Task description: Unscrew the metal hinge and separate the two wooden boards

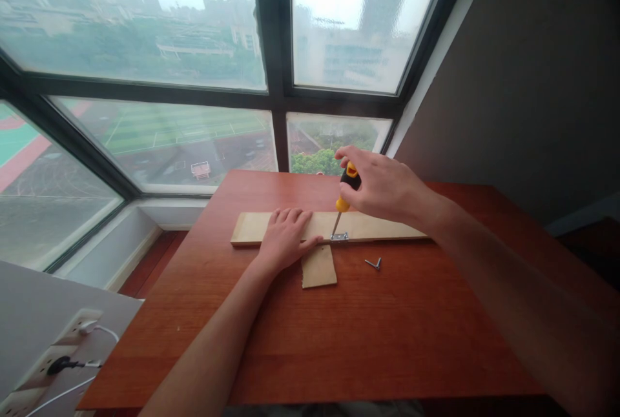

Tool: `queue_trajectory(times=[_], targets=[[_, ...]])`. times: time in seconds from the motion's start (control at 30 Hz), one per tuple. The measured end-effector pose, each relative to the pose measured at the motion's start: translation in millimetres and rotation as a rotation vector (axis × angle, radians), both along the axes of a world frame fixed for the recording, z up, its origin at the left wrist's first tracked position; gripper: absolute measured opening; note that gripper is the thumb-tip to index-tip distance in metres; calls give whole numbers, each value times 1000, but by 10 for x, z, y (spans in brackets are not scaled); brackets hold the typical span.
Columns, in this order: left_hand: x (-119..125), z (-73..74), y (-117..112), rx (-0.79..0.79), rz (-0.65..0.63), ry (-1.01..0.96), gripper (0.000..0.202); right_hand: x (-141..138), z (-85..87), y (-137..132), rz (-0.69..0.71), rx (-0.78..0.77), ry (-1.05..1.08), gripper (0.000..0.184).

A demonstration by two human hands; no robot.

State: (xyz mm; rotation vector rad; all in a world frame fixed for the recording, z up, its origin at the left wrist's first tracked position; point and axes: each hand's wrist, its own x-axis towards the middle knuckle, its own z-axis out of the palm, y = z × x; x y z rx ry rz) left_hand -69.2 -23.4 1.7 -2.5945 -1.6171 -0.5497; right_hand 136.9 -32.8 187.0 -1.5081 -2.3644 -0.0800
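A long pale wooden board (382, 226) lies across the table. My left hand (285, 236) presses flat on it, fingers spread and thumb near the board's front edge. In my right hand (375, 181) is a screwdriver (343, 204) with a yellow and black handle, held tilted. Its tip meets a small metal hinge (340, 236) at the board's front edge; whether a screw sits under the tip is too small to tell. Just in front of the hinge lies a small square wooden piece (318, 268). Two loose screws (374, 264) rest to its right.
The reddish-brown wooden table (387, 333) stands against large windows with dark frames (279, 81). A grey wall (523, 94) rises on the right. At lower left, wall sockets (53, 355) hold plugs with white and black cables.
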Motion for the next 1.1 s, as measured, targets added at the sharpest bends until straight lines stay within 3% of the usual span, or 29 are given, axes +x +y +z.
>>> queue_trajectory(times=[0.13, 0.23, 0.4, 0.6, 0.7, 0.8, 1.1], targets=[[-2, 4, -2, -8, 0, -2, 58, -20, 17, 29, -75, 12, -64, 36], [-3, 5, -3, -11, 3, -2, 58, -8, 23, 41, -37, -23, -35, 26], [0, 12, -10, -11, 5, 4, 57, 11, 38, 1, 42, -55, -14, 40], [-4, -1, -7, -1, 7, 21, 59, -18, 32, 39, -92, 1, -83, 36], [-6, -4, -4, 2, 4, 27, 59, 6, 31, 48, -9, -45, -30, 32], [-6, 0, -4, 1, 3, 26, 58, 30, 46, 17, 55, -93, -6, 46], [-3, 10, -5, -15, 6, 5, 56, -5, 18, 43, -99, 3, -78, 34]])
